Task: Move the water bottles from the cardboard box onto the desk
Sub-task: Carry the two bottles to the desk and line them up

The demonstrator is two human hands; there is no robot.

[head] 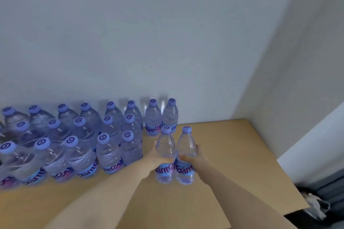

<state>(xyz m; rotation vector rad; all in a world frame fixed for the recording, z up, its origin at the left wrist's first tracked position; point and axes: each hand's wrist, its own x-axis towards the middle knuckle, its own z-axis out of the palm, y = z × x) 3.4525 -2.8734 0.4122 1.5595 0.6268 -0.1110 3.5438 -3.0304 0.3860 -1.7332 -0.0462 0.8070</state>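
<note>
While upright on the desk: left hand around one bottle; right hand around another.

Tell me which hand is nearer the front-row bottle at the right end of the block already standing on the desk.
Left. The left hand, holding one bottle, is just right of that front-row bottle; the right hand, gripping another, is further right.

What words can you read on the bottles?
"ante" on the label of the bottle in the left hand.
"ant" on the label of the bottle in the right hand.
"ante" on the back bottle's label.
The row bottles' labels are too blurred to read.
</note>
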